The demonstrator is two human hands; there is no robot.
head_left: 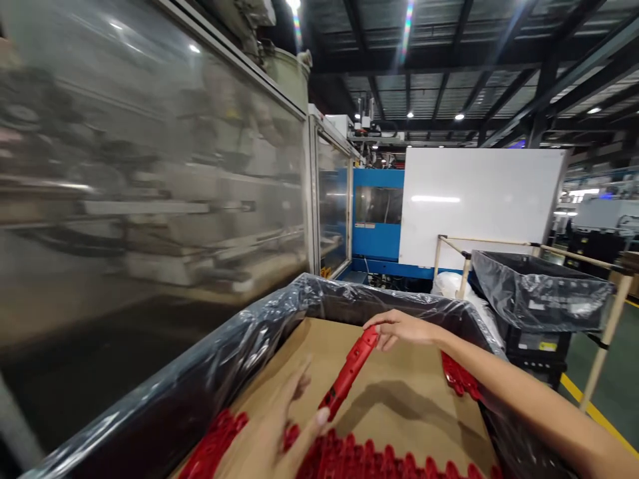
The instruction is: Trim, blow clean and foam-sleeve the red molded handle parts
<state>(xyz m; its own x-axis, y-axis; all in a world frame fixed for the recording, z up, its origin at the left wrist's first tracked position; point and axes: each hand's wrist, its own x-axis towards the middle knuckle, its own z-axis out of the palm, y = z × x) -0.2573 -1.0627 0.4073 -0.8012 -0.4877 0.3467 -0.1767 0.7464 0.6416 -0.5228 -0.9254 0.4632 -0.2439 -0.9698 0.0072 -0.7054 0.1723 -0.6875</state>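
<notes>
Far left: glazed machine guard (150, 186), blurred, reflections only. Below it, plastic-lined box (210, 379) with a cardboard sheet (399, 399) laid across the inside, and rows of red moulded parts (359, 459) packed along the near edge.

Left hand (272, 436), low in view and blurred: fingers loosely spread, thumb tip touching the lower end of a long red plastic part (349, 372). Not closed round it; more a steadying touch than a grip, though blur makes the contact hard to judge.

The red plastic part itself: held slanted above the cardboard, lower end toward the packed rows, upper end toward the far wall of the box, shadow on the sheet beneath.

Right hand (399, 328), reaching in from the right: fingers curled, pinching the upper end of the part between thumb and fingertips.

To do this well, judged from the layout: keep the pinch firm at the top, guide the low end with the left thumb, lower the piece flat and parallel with its neighbours, avoid snagging the plastic liner.

Further right: more red parts (459, 379) along the right wall, a second lined bin (539, 293) in a pale frame, a white panel (479, 206) behind.
</notes>
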